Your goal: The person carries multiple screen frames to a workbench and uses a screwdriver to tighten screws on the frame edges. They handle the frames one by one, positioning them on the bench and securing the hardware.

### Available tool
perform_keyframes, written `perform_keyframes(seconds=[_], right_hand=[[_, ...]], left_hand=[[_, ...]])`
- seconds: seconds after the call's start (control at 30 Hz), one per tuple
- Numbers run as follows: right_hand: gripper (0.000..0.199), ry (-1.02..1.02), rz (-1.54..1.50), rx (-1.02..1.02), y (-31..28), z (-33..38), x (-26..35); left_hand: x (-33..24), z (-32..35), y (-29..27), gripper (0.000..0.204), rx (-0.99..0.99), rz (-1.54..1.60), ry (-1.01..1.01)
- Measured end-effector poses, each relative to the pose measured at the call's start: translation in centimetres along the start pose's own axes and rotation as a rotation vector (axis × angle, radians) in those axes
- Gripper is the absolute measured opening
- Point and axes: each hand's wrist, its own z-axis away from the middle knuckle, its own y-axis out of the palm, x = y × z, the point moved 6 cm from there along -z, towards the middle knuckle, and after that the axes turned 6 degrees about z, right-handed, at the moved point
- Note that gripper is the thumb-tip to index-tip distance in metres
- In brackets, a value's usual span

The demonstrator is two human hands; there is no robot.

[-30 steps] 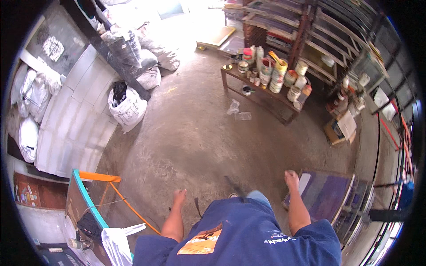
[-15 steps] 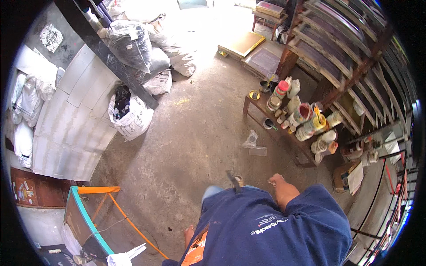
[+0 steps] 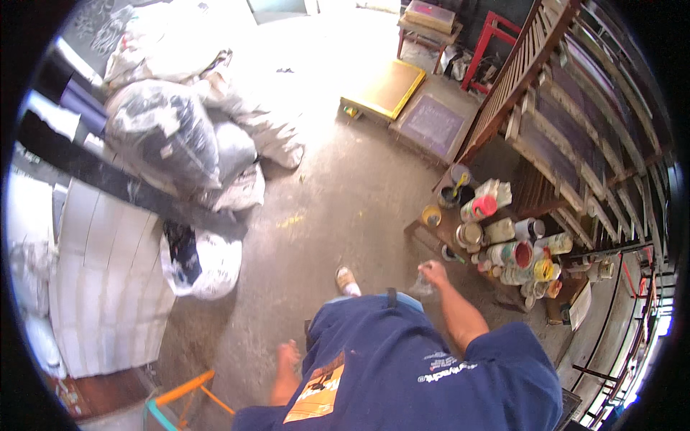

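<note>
I wear a blue shirt (image 3: 402,373) and stand on a concrete floor (image 3: 323,208). My right hand (image 3: 435,273) reaches forward, fingers loosely apart, close to the near corner of a low wooden bench (image 3: 424,231) crowded with paint jars and tubs (image 3: 510,253). A scrap of clear plastic (image 3: 424,287) lies just beneath that hand; whether the hand touches it is unclear. My left hand (image 3: 287,357) hangs at my side with nothing in it. One sandalled foot (image 3: 347,280) shows ahead of me.
Bulging plastic sacks (image 3: 165,144) are heaped at the left beside a white ribbed panel (image 3: 108,287). Framed printing screens, one yellow (image 3: 384,90) and one purple (image 3: 431,126), lie on the floor at the back. Wooden racks (image 3: 575,122) fill the right. An orange and teal frame (image 3: 183,391) stands low left.
I have walked forward and turned; the bench of jars is now close on my right. My right hand has swung forward toward its corner, and my left hand has come back into view.
</note>
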Motion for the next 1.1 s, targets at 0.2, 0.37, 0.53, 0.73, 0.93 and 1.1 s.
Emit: perform_keyframes(seconds=[0.2, 0.37, 0.53, 0.73, 0.93, 1.1], right_hand=[[0.040, 0.203, -0.310, 0.013, 0.0, -6.6, 6.6], [0.028, 0.394, -0.094, -0.074, 3.2, -12.4, 2.1], [0.036, 0.469, 0.019, 0.281, -1.4, -24.8, 8.0], [0.041, 0.122, -0.378, -0.114, -21.9, -47.1, 34.7], [0.032, 0.077, -0.751, -0.253, -26.4, -63.4, 46.3], [0.029, 0.565, -0.957, -0.156, -15.0, -74.0, 44.1]], left_hand=[[-44.9, -16.8, -18.1, 0.042, -0.280, -0.042, 0.732], [-77.8, -11.8, -12.9, 0.029, -0.016, 0.294, 0.934], [-91.0, -19.7, -4.8, 0.029, 0.092, 0.167, 0.884], [-98.9, -32.8, -3.5, 0.047, -0.044, -0.250, 0.563], [-115.5, -38.9, -3.5, 0.049, -0.016, -0.396, 0.568], [-133.4, -45.3, 0.4, 0.050, 0.033, -0.532, 0.722]])
